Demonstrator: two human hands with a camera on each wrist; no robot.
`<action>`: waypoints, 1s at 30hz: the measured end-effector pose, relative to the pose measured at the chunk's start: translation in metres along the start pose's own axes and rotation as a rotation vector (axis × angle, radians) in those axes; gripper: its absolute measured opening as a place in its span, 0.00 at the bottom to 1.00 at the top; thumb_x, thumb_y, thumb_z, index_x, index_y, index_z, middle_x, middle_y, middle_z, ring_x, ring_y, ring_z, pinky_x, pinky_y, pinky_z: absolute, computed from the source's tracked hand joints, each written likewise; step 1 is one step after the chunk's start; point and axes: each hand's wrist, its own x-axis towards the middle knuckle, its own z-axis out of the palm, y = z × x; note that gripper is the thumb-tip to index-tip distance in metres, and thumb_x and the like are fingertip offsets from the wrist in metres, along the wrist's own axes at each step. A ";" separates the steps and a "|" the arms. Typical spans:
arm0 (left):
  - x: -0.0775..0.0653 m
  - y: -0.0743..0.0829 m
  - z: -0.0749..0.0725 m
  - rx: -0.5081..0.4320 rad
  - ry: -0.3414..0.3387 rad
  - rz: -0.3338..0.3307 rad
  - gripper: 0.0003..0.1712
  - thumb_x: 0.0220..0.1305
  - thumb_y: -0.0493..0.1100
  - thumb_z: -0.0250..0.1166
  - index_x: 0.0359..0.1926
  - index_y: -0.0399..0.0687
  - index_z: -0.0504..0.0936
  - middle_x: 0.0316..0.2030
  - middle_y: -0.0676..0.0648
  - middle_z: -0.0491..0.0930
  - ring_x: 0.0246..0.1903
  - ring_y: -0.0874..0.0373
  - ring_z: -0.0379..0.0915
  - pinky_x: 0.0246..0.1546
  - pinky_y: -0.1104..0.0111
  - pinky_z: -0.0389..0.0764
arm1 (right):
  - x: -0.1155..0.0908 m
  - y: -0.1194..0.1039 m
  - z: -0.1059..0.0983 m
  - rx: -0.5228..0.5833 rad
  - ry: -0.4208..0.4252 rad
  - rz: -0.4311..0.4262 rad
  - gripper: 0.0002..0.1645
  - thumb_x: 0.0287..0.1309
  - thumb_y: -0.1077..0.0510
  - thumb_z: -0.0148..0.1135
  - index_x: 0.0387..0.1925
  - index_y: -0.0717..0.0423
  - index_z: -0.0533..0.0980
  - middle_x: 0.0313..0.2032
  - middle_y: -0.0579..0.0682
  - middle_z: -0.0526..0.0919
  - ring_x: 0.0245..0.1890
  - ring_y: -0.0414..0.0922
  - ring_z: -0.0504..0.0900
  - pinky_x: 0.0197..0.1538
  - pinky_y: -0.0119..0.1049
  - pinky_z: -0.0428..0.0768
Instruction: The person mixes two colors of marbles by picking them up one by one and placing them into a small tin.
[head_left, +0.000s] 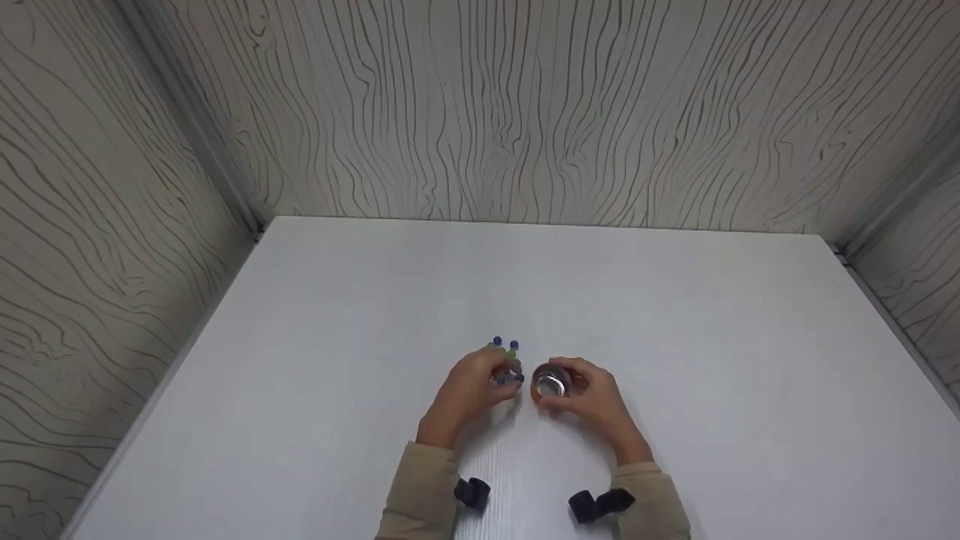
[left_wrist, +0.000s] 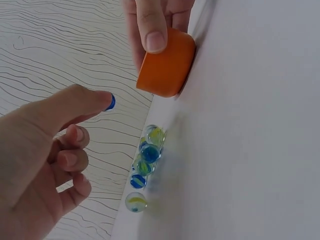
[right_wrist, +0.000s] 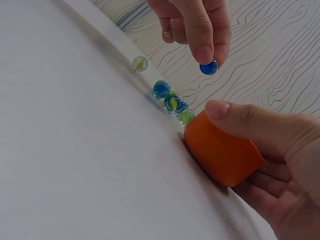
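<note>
Between thumb and fingertips my left hand (head_left: 474,381) pinches a blue glass marble (right_wrist: 209,67), lifted above the table. My right hand (head_left: 596,394) grips a small orange cup (right_wrist: 220,150) by its sides, thumb on the near wall. Seen from the head view, the cup has a shiny silvery inside and its mouth faces up; its base is at or just above the table. Several clear marbles with blue and yellow-green swirls (left_wrist: 150,153) lie clustered on the table by the left hand. One yellow-swirled marble (right_wrist: 140,64) sits apart from the cluster.
Everything stands on a white table (head_left: 360,300). Wood-grain panels (head_left: 480,112) rise behind it and at both sides. Each sleeve carries a black wrist mount (head_left: 472,493) close to the table's near side.
</note>
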 end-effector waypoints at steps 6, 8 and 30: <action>0.008 0.007 0.009 0.000 -0.037 0.004 0.09 0.57 0.41 0.69 0.40 0.47 0.85 0.28 0.48 0.77 0.27 0.66 0.63 0.30 0.78 0.67 | -0.002 0.000 -0.001 0.054 -0.029 0.001 0.34 0.41 0.58 0.77 0.54 0.60 0.77 0.53 0.58 0.82 0.59 0.55 0.78 0.63 0.44 0.74; 0.010 0.009 0.012 -0.001 -0.041 0.008 0.09 0.57 0.41 0.69 0.40 0.47 0.85 0.26 0.51 0.74 0.27 0.67 0.61 0.29 0.79 0.65 | -0.003 0.000 -0.001 0.075 -0.038 0.002 0.34 0.42 0.58 0.77 0.54 0.61 0.77 0.53 0.58 0.82 0.59 0.55 0.78 0.64 0.43 0.74; 0.013 0.009 0.025 0.088 -0.032 0.035 0.09 0.60 0.41 0.67 0.42 0.47 0.86 0.27 0.49 0.76 0.25 0.67 0.59 0.26 0.78 0.62 | -0.001 -0.002 -0.001 0.026 -0.027 -0.003 0.34 0.42 0.57 0.77 0.54 0.60 0.77 0.53 0.58 0.83 0.58 0.56 0.79 0.63 0.47 0.74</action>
